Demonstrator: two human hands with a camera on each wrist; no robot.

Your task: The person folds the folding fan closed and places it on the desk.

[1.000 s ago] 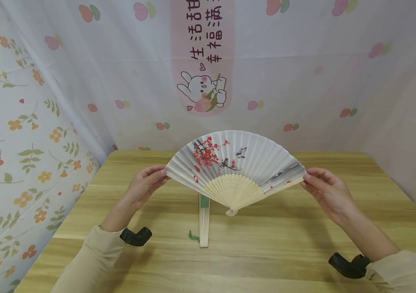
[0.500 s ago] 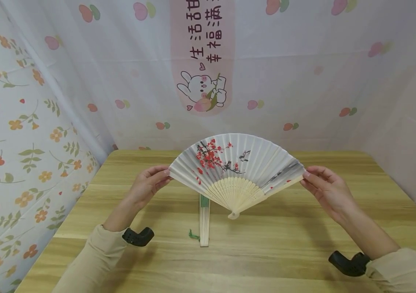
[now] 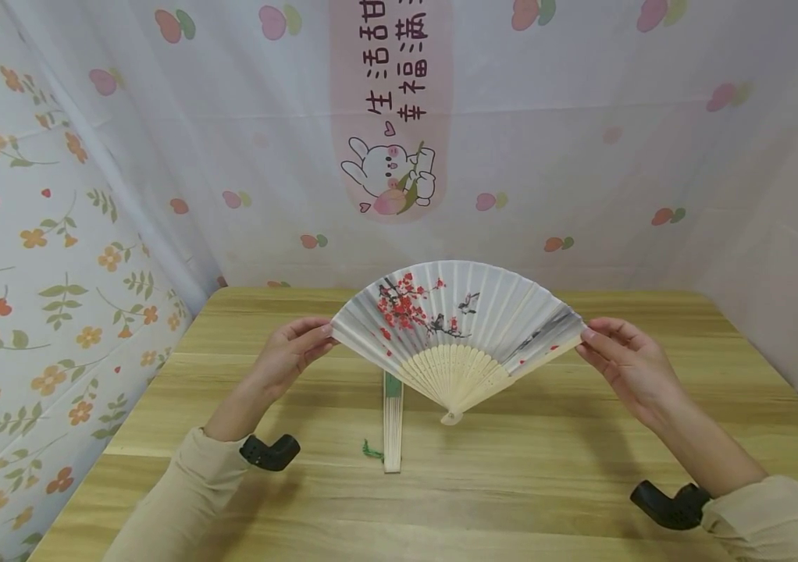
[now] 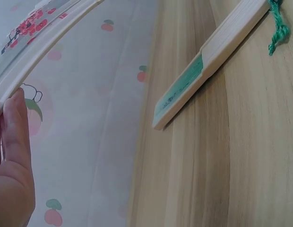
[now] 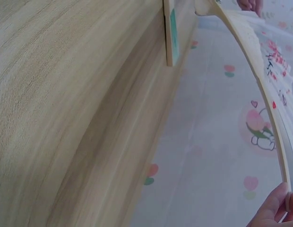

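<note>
A white folding fan (image 3: 490, 312), painted with red blossoms, dark branches and birds, is spread wide above the table. My left hand (image 3: 289, 355) pinches its left outer rib near the tip, and my right hand (image 3: 631, 371) pinches the right outer rib the same way. The pale pivot end points down toward me. Beneath and left of the pivot, a folded fan (image 3: 392, 433) with green cloth and a green cord (image 3: 371, 450) lies on the table, its far end hidden by the spread fan. In the left wrist view this folded fan (image 4: 208, 66) shows whole up to its cord.
The wooden table (image 3: 511, 499) reaches back to a white curtain (image 3: 582, 172) printed with fruit and a rabbit. A floral curtain (image 3: 55, 312) hangs along the left. Black wrist devices are strapped at the left sleeve (image 3: 181, 484) and the right sleeve (image 3: 767, 515).
My left hand has shifted slightly right, toward the right hand. The spread fan has lowered a little and its pivot has drifted right and nearer. The folded fan has stayed put.
</note>
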